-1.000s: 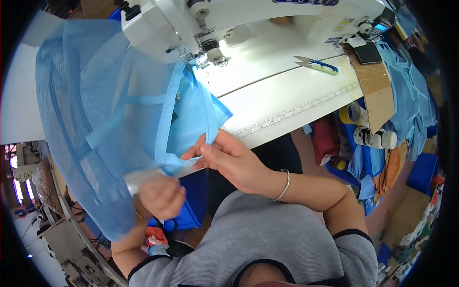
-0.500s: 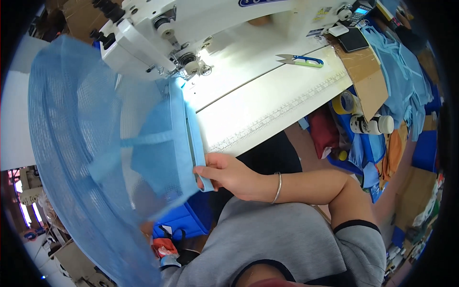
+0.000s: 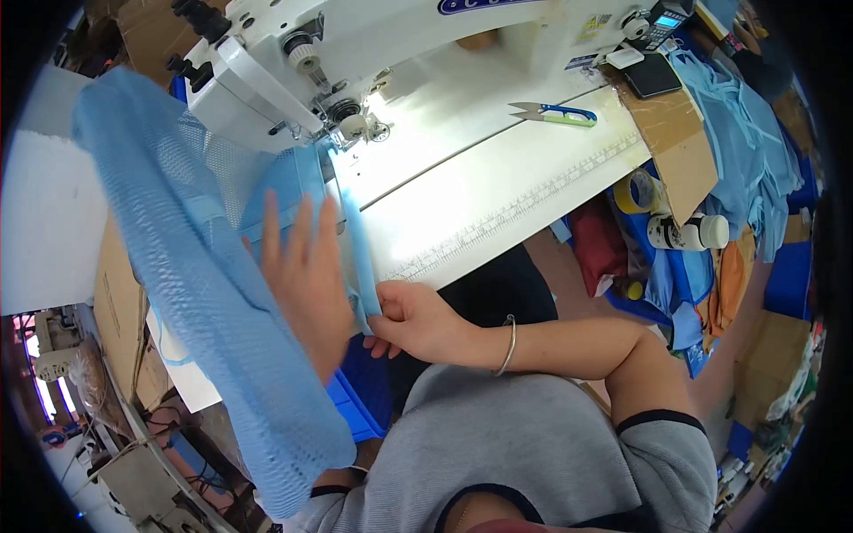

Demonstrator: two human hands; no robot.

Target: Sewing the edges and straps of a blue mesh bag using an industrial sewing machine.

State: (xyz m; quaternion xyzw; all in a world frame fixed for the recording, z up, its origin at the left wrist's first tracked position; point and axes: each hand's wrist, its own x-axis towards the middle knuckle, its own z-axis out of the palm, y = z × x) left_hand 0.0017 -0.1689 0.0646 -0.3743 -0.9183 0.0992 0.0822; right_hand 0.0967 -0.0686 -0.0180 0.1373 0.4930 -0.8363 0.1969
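A white sewing machine (image 3: pixel 258 89) stands at the top left, with blue fabric running under its needle area. My right hand (image 3: pixel 418 324) pinches the lower end of a narrow light-blue fabric strip (image 3: pixel 360 240), which stretches up to the needle area. My left hand (image 3: pixel 306 284), a little blurred, lies over the blue fabric just left of the strip, its fingers stretched out and apart. Light-blue mesh fabric (image 3: pixel 213 311) hangs in a long fold over my left forearm and hides most of it.
Thread snips (image 3: pixel 555 115) lie on the white machine table (image 3: pixel 462 213), behind its printed ruler. To the right are a cardboard piece (image 3: pixel 666 133), a yellow tape roll (image 3: pixel 635 191), a white bottle (image 3: pixel 689 233) and piled blue fabric (image 3: pixel 742 151). A blue bin (image 3: pixel 360 400) sits below the table edge.
My left hand has come into view from behind the mesh, fingers spread. The mesh has folded narrower and moved off the strip. My right hand still holds the strip's end.
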